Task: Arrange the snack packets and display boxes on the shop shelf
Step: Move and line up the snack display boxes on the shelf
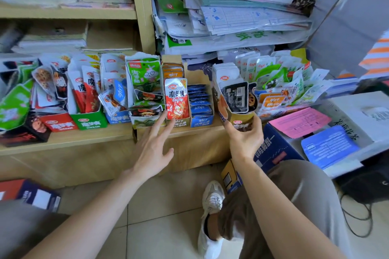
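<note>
My right hand (245, 139) grips the front of a gold and black display box (233, 101) of snack packets, tilted at the shelf's front edge. My left hand (154, 147) reaches forward with straight, spread fingers; its fingertips touch the orange display box (179, 122) just below a red and white snack packet (176, 99) standing in it. A blue display box (201, 109) of blue packets sits between the two. A green seaweed box (145, 90) stands to the left of my left hand.
Red (59, 124) and green (89, 122) display boxes and loose packets crowd the wooden shelf (69, 139) at left. Loose packets (282, 82) pile at right. Stacked papers (231, 17) fill the shelf above. A blue carton (275, 149) and pink sheet (299, 121) lie at right; my shoe (212, 197) is on the tiled floor.
</note>
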`<state>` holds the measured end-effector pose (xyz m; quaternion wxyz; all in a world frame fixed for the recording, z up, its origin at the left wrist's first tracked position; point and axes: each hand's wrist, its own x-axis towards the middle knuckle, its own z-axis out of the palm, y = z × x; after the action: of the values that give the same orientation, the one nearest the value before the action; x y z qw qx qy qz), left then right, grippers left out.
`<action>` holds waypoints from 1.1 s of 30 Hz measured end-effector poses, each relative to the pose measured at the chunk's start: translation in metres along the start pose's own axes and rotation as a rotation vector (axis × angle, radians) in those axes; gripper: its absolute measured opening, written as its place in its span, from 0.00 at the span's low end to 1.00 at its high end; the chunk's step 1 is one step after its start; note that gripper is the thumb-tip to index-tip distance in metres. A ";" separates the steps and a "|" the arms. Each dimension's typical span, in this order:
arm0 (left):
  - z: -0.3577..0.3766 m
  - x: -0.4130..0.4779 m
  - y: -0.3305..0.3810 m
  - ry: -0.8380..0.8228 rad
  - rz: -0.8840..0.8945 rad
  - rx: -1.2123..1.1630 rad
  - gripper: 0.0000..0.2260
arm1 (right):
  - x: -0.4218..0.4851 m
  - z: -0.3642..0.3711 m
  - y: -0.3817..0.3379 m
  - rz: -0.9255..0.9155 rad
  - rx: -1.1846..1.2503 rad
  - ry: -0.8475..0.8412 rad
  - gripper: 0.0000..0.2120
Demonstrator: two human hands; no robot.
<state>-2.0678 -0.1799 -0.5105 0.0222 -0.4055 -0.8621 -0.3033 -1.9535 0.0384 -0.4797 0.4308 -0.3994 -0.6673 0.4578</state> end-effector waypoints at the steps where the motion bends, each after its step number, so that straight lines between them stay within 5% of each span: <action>1: -0.003 -0.004 -0.001 0.001 0.005 -0.081 0.35 | -0.003 -0.005 -0.006 -0.021 0.008 0.004 0.20; 6: -0.031 -0.036 -0.008 0.093 -0.087 -0.068 0.19 | -0.026 -0.025 -0.030 -0.107 0.106 0.013 0.19; 15: -0.108 -0.076 -0.074 0.622 -0.738 -0.359 0.09 | -0.073 -0.020 -0.090 -0.215 0.398 -0.171 0.20; 23: -0.150 -0.095 -0.130 0.947 -1.119 -0.510 0.35 | -0.138 0.035 -0.132 -0.140 0.611 -0.577 0.15; 27: -0.152 -0.100 -0.161 0.865 -1.089 -0.503 0.51 | -0.164 0.062 -0.138 -0.086 0.636 -0.661 0.18; 33: -0.151 -0.088 -0.190 0.866 -1.020 -0.493 0.56 | -0.181 0.084 -0.131 -0.027 0.599 -0.694 0.17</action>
<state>-2.1758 -0.4141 -0.5083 0.1257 0.2124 -0.7642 -0.5959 -1.9952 -0.1860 -0.4096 0.2843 -0.0717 -0.6156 0.7315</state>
